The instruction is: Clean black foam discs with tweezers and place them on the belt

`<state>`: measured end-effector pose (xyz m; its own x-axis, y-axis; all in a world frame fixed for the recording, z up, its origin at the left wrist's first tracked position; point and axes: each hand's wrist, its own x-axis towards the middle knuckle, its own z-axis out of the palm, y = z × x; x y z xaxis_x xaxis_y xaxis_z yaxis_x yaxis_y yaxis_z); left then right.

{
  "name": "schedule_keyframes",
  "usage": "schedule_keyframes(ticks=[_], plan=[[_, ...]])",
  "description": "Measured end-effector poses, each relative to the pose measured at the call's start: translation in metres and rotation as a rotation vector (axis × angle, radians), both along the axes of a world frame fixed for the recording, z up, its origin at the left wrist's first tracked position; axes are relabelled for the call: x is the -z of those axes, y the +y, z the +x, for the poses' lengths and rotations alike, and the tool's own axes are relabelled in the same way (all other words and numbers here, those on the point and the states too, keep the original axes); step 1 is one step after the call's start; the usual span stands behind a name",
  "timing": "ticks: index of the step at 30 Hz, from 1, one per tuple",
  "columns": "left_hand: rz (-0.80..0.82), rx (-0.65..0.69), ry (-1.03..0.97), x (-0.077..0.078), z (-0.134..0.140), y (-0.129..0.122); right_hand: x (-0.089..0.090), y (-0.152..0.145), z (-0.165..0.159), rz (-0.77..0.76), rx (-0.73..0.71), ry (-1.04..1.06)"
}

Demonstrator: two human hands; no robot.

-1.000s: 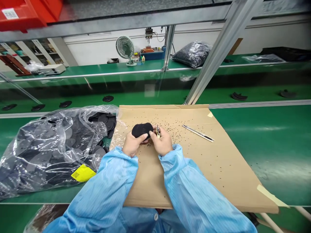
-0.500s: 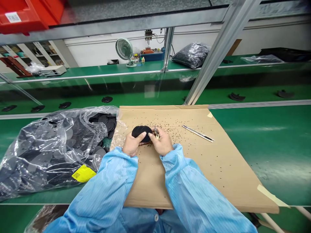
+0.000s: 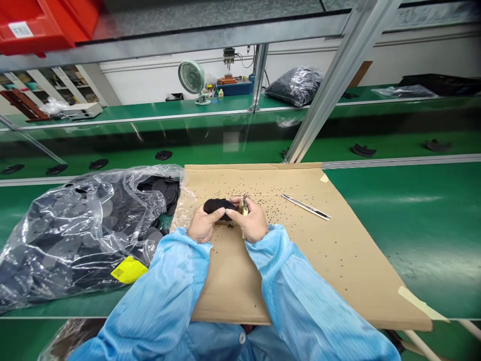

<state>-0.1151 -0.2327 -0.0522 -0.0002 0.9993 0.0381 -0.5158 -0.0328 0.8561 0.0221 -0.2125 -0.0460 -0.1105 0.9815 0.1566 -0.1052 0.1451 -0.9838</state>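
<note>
My left hand (image 3: 202, 224) is closed on the left side of a fanned stack of thin black discs (image 3: 218, 204). My right hand (image 3: 252, 220) is closed around a small metal tool with a cream-coloured handle (image 3: 244, 206); its exact kind is hard to make out. The right thumb reaches over to the near edge of the discs, close to the left thumb. Both hands are just above a sheet of brown cardboard (image 3: 308, 271), where many tiny black bits are scattered. The fingers beneath the discs are mostly hidden.
A clear plastic bag (image 3: 93, 220) full of black discs lies left of the cardboard, with a yellow label (image 3: 129, 269). A slim cutter knife (image 3: 306, 207) rests on the cardboard at the right. Behind are a metal post (image 3: 330, 85) and small black stacks (image 3: 164, 155) on the green belt.
The disc stack has tilted, so it shows flatter and narrower. My right hand has turned slightly and the tool in it stands more upright. The black stacks behind have shifted slightly left.
</note>
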Motion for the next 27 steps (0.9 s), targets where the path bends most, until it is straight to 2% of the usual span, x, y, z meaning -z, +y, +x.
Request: schedule_keyframes(ticks=[7,10,13,18,23,27], plan=[[-0.065,0.004,-0.049,-0.001,0.002,0.0,0.0,-0.002,-0.005,-0.003,0.083,-0.05],[-0.192,-0.009,-0.165,-0.001,-0.001,0.003,0.001,-0.005,-0.006,0.081,0.031,-0.077],[-0.356,0.04,-0.263,-0.002,-0.007,0.007,0.001,-0.01,-0.007,0.199,-0.032,-0.14],[-0.485,0.15,-0.292,-0.005,-0.012,0.007,-0.002,-0.014,-0.007,0.357,0.073,-0.324],[-0.521,0.233,-0.297,-0.007,-0.008,0.003,-0.004,-0.014,-0.006,0.451,0.103,-0.333],[-0.406,0.224,-0.258,-0.003,-0.005,0.001,-0.004,-0.016,-0.006,0.499,0.109,-0.334]])
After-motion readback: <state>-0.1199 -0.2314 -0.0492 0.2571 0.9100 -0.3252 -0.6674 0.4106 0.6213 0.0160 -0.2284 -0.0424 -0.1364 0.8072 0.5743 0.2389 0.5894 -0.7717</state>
